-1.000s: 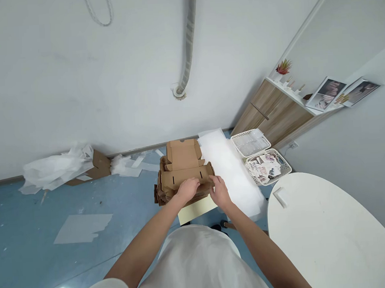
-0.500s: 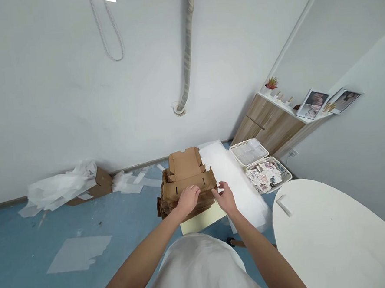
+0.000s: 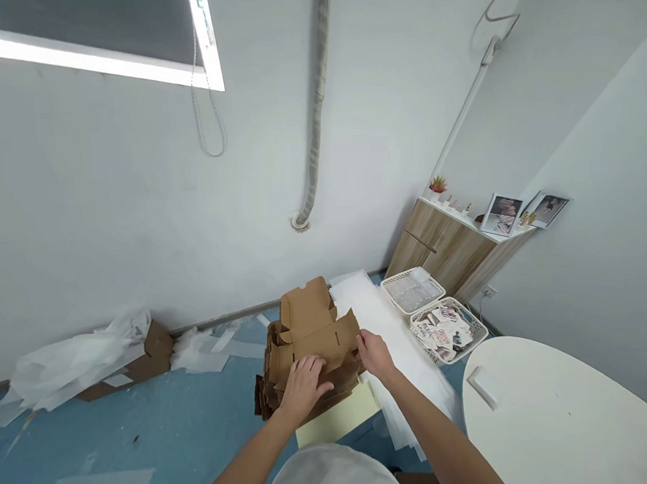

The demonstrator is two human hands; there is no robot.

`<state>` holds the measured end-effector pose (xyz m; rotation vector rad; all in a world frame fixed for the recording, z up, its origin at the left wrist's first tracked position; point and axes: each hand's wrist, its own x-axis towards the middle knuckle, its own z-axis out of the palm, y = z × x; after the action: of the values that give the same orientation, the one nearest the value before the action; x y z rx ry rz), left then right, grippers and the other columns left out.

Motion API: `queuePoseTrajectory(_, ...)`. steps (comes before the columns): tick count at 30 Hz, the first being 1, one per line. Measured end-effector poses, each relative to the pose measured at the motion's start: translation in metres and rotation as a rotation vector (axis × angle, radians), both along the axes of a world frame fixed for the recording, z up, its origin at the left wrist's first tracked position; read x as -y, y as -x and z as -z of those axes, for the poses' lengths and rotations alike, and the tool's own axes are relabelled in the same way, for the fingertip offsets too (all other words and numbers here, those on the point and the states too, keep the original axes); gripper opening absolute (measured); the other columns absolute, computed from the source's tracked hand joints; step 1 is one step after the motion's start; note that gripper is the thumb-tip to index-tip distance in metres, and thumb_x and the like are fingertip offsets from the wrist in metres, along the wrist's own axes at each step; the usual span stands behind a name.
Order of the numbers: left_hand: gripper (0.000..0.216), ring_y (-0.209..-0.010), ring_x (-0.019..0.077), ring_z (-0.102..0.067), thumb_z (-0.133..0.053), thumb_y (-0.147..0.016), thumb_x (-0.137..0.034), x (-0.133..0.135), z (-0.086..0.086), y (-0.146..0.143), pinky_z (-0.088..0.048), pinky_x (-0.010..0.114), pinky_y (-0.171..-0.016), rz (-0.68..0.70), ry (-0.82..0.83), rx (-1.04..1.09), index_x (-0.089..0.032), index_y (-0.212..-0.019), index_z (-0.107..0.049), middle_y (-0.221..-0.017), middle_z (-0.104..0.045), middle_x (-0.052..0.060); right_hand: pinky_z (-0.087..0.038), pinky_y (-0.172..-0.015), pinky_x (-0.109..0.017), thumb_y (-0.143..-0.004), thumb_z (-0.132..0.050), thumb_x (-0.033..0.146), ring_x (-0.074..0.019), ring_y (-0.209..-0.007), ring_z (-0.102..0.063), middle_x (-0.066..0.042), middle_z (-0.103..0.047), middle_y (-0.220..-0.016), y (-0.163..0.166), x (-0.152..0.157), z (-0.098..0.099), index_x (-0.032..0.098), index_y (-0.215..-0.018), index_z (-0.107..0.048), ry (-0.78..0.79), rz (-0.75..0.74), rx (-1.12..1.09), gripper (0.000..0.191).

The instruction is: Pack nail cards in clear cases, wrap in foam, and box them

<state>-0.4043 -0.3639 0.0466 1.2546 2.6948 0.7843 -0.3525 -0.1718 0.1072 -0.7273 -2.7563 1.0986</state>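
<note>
A stack of brown flattened cardboard boxes [image 3: 307, 338] is in front of me, its top sheet spread with tabs and slots showing. My left hand [image 3: 304, 389] lies on the near part of the top cardboard, thumb apart from the fingers, holding nothing. At the stack's right side, my right hand [image 3: 375, 354] has its fingers closed on the raised right edge of the top cardboard box. Under the stack's near side a pale yellow surface [image 3: 345, 419] shows.
White foam sheets [image 3: 360, 305] lie right of the stack. Two white baskets [image 3: 414, 291] stand beyond, one with printed cards. A round white table [image 3: 552, 403] is at the right, a wooden cabinet [image 3: 445, 253] behind. An open cardboard box [image 3: 157, 347] with wrapping lies on the floor.
The view has tilted up, so the scene sits lower. My right hand has closed on the cardboard's right edge, which is now lifted. My left hand has moved slightly left and nearer me.
</note>
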Motion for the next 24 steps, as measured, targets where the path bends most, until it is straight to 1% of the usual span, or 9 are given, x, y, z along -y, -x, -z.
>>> queuePoseTrajectory(2,0.032,-0.105,0.0249,-0.046,-0.052,-0.077,-0.042,0.004,-0.001,0.001,-0.033,0.040,-0.089,-0.041,0.007,-0.035,-0.023,-0.103,-0.051,-0.110,-0.054,0.008,-0.036,-0.053,-0.024,-0.085,-0.033,0.038,-0.0147,-0.053,-0.057,-0.001,-0.059,-0.058,-0.002,0.000,-0.002,0.020,-0.073,-0.054,0.055,0.009,-0.005,0.030)
queuePoseTrajectory(7,0.026,-0.107,0.0240,-0.045,-0.040,-0.083,-0.031,0.007,-0.006,0.009,-0.032,0.040,-0.091,-0.122,-0.019,-0.064,-0.024,-0.105,-0.050,-0.111,-0.054,0.008,-0.042,-0.056,-0.026,-0.082,-0.035,0.037,-0.0143,-0.056,-0.059,-0.001,-0.060,-0.064,-0.005,0.003,-0.007,0.020,-0.072,-0.052,0.216,0.033,-0.111,0.026)
queuePoseTrajectory(9,0.027,-0.106,0.0242,-0.046,-0.042,-0.080,-0.028,0.007,-0.008,0.012,-0.033,0.041,-0.091,-0.130,0.020,-0.024,-0.023,-0.106,-0.049,-0.112,-0.053,0.008,-0.045,-0.057,-0.027,-0.081,-0.037,0.039,-0.0147,-0.060,-0.060,-0.002,-0.062,-0.070,-0.006,0.007,-0.009,0.020,-0.075,-0.052,0.417,0.072,-0.159,0.025)
queuePoseTrajectory(12,0.032,-0.104,0.0238,-0.049,-0.046,-0.075,-0.021,0.007,-0.008,0.016,-0.034,0.040,-0.089,-0.126,0.056,0.034,-0.023,-0.107,-0.047,-0.112,-0.052,0.007,-0.048,-0.057,-0.027,-0.077,-0.044,0.042,-0.0148,-0.064,-0.062,-0.003,-0.063,-0.076,-0.005,0.015,-0.014,0.020,-0.082,-0.052,0.802,0.161,-0.201,0.025)
queuePoseTrajectory(13,0.032,-0.103,0.0235,-0.049,-0.045,-0.075,-0.020,0.007,-0.008,0.017,-0.035,0.040,-0.089,-0.124,0.047,0.043,-0.023,-0.107,-0.046,-0.112,-0.053,0.007,-0.049,-0.057,-0.027,-0.076,-0.047,0.043,-0.0147,-0.065,-0.062,-0.003,-0.063,-0.077,-0.006,0.017,-0.016,0.020,-0.084,-0.052,0.893,0.187,-0.217,0.025)
queuePoseTrajectory(15,0.031,-0.102,0.0229,-0.051,-0.043,-0.076,-0.020,0.009,-0.007,0.017,-0.037,0.039,-0.088,-0.118,0.014,0.042,-0.022,-0.106,-0.046,-0.110,-0.053,0.007,-0.050,-0.055,-0.025,-0.073,-0.052,0.043,-0.0148,-0.067,-0.063,-0.004,-0.063,-0.078,-0.006,0.020,-0.018,0.019,-0.085,-0.053,1.005,0.214,-0.251,0.026)
queuePoseTrajectory(20,0.035,-0.107,0.0219,-0.049,-0.038,-0.079,-0.019,0.010,-0.005,0.014,-0.038,0.037,-0.088,-0.129,-0.044,0.024,-0.022,-0.113,-0.041,-0.115,-0.051,0.008,-0.050,-0.052,-0.021,-0.070,-0.061,0.039,-0.0150,-0.071,-0.064,-0.005,-0.064,-0.082,-0.007,0.020,-0.023,0.019,-0.087,-0.054,1.182,0.172,-0.291,0.027)
queuePoseTrajectory(22,0.039,-0.109,0.0223,-0.047,-0.038,-0.078,-0.018,0.009,-0.003,0.012,-0.037,0.037,-0.089,-0.153,-0.049,0.017,-0.023,-0.118,-0.039,-0.119,-0.049,0.008,-0.050,-0.050,-0.020,-0.070,-0.061,0.039,-0.0151,-0.071,-0.065,-0.006,-0.064,-0.083,-0.006,0.020,-0.024,0.018,-0.088,-0.055,1.183,0.179,-0.310,0.028)
queuePoseTrajectory(24,0.043,-0.110,0.0233,-0.047,-0.041,-0.077,-0.018,0.008,-0.003,0.012,-0.037,0.039,-0.090,-0.176,-0.048,0.004,-0.023,-0.120,-0.038,-0.121,-0.048,0.008,-0.049,-0.046,-0.019,-0.070,-0.061,0.040,-0.0154,-0.070,-0.065,-0.005,-0.064,-0.083,-0.005,0.021,-0.026,0.019,-0.091,-0.055,1.135,0.207,-0.337,0.031)
